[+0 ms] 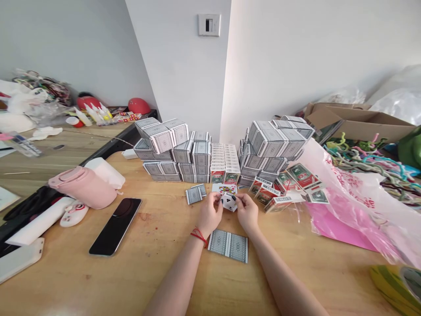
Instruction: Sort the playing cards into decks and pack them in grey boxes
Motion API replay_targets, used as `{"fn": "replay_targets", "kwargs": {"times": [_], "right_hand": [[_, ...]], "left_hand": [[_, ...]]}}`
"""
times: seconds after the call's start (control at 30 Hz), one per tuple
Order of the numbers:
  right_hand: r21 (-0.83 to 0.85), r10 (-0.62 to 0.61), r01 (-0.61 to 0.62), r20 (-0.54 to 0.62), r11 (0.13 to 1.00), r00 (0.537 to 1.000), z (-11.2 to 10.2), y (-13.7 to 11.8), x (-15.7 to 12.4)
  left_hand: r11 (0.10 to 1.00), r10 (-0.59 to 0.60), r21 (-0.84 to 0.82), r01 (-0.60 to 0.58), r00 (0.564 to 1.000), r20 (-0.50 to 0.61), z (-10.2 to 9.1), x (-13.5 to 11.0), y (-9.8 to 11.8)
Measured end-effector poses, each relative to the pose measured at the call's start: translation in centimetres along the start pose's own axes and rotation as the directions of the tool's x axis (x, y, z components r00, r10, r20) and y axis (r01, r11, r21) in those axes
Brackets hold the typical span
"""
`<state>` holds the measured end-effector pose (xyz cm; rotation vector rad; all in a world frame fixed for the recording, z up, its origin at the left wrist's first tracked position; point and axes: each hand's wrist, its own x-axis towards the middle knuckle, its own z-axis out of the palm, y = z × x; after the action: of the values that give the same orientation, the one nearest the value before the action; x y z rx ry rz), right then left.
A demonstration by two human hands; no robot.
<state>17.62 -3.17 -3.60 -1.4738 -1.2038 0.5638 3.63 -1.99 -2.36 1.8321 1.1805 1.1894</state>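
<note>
The fingers of the left hand [209,215] and right hand [247,213] are closed from both sides on the playing cards [228,202], over the desk [158,259]. From those cards, two card packs [228,245] lie just nearer the person, a small pack [195,194] lies left, stacked boxes [200,162] stand beyond, and a phone [115,227] lies farther left.

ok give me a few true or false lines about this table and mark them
The left hand has a red string at its wrist. True.
The phone stands against the wall. False: the phone lies flat on the table.
The right hand and left hand both hold a white playing card. True.
A cardboard box sits right beside the phone. False: the cardboard box is far right, behind the pink plastic bag.
</note>
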Motion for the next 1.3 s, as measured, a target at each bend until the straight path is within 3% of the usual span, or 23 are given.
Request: {"fn": "replay_targets", "kwargs": {"times": [0.23,0.47,0.6,0.87,1.07,1.23,1.3], "right_hand": [[-0.093,-0.121,0.128,0.077,0.987,0.99,0.3,-0.6,-0.4],[-0.168,-0.128,0.151,0.142,0.974,0.982,0.4,-0.4,-0.9],[-0.096,-0.053,0.072,0.183,0.993,0.982,0.6,-0.3,-0.9],[0.107,0.016,-0.048,0.282,0.993,0.959,0.6,-1.1,-0.6],[0.231,0.089,-0.175,0.342,0.957,0.936,0.5,-1.0,0.0],[0.196,0.184,-0.296,0.444,0.935,0.877,0.4,-0.6,0.3],[0.188,0.181,-0.289,0.445,0.939,0.877,0.4,-0.5,0.3]], "left_hand": [[0.998,-0.044,0.041,0.045,0.998,-0.043,-0.4,0.1,0.2],[0.991,-0.04,0.125,0.056,0.991,-0.129,-0.6,0.3,0.6],[0.989,0.013,0.148,0.007,0.99,-0.137,-0.8,0.4,0.8],[0.981,0.168,0.103,-0.167,0.986,0.0,-0.7,0.4,0.9],[0.98,0.187,0.063,-0.187,0.982,-0.008,-0.8,0.3,0.6],[0.983,0.181,0.01,-0.181,0.981,-0.075,-0.7,0.3,0.5],[0.985,0.168,-0.02,-0.17,0.982,-0.091,-0.7,0.3,0.5]]}}
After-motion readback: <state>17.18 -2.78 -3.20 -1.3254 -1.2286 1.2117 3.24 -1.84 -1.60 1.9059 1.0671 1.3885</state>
